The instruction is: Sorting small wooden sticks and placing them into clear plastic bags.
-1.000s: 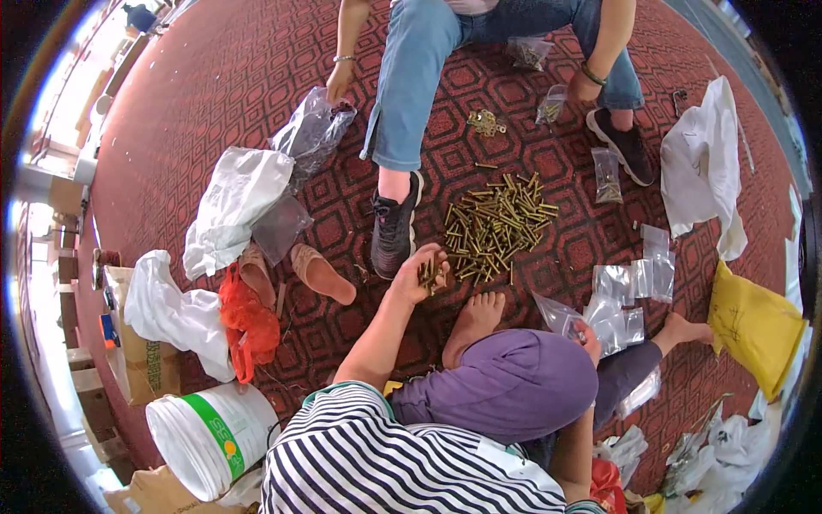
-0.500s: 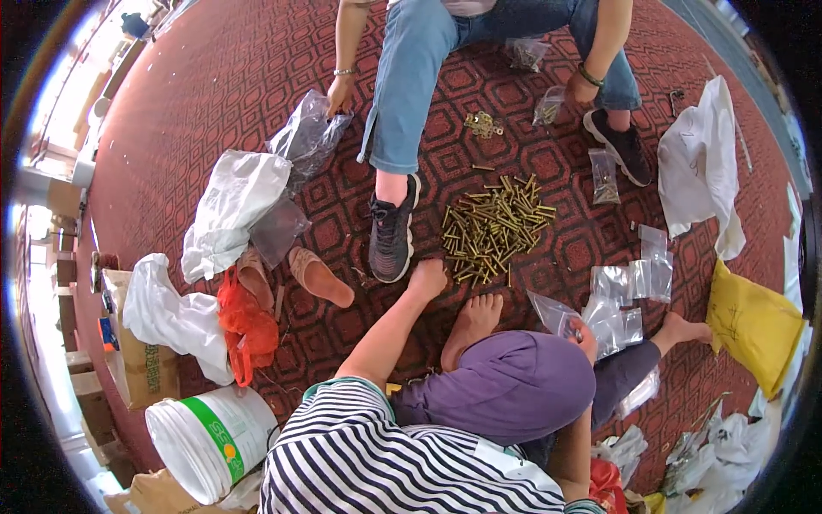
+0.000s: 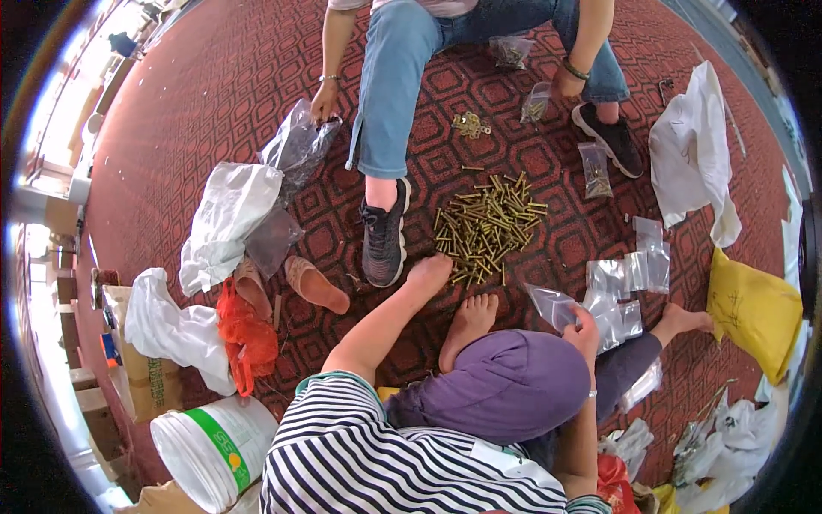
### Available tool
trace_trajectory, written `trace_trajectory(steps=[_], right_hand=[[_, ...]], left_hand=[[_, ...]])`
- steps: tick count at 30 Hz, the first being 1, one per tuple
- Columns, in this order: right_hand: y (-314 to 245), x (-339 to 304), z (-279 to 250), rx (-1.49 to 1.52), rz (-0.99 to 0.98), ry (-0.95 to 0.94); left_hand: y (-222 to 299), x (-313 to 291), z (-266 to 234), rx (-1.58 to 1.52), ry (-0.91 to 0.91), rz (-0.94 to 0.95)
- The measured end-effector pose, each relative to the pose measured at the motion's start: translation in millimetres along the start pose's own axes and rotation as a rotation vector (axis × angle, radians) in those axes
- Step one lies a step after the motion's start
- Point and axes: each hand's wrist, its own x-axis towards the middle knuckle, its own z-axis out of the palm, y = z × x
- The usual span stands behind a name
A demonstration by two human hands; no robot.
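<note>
A heap of brass-coloured screws (image 3: 490, 224) lies on the patterned red carpet in front of me. My left hand (image 3: 431, 272) is at the heap's near left edge, its fingers curled in and their tips hidden. Beside my raised knee, my right hand (image 3: 584, 332) pinches a clear plastic zip bag (image 3: 552, 307), which points up and left. Several more clear zip bags (image 3: 606, 319) are spread on the carpet just past that hand.
Opposite me a co-worker's hand (image 3: 325, 101) grips a grey plastic bag (image 3: 300, 146); their other hand (image 3: 567, 84) is by a small filled bag (image 3: 535, 104). Metal plates (image 3: 471, 125), slippers (image 3: 317, 285), a white bucket (image 3: 214, 450) and a yellow parcel (image 3: 753, 313) lie around.
My left hand has moved slightly closer to the screws and now meets the heap's edge. My right hand has lifted a little with the zip bag. The whole view has shifted slightly.
</note>
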Motion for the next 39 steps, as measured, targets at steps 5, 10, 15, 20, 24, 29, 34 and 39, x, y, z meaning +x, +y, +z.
trace_trajectory(steps=[5, 10, 15, 20, 24, 29, 34, 39], right_hand=[[-28, 6, -6, -0.046, -0.026, 0.001], [-40, 21, 0, -0.181, -0.250, -0.002], [-52, 29, -2, -0.023, -0.292, -0.027], [-51, 31, -10, 0.018, -0.282, -0.008], [-50, 28, -8, 0.050, -0.234, -0.051], [-69, 31, -11, 0.192, -0.083, -0.130], [-77, 32, -11, 0.350, 0.035, -0.095], [-84, 34, -11, 0.400, 0.030, -0.075]], left_hand=[[11, 3, -21, -0.031, -0.186, -0.054], [127, 7, -79, -0.902, -0.364, -0.443], [192, 17, -58, -0.973, -0.374, 0.037], [218, 31, -38, -0.952, -0.262, 0.335], [228, 36, -51, -1.478, -0.640, -0.368], [255, 36, -24, -1.681, -0.355, -0.277], [248, 37, -4, -1.365, -0.260, 0.051], [251, 37, -1, -1.233, -0.101, 0.153]])
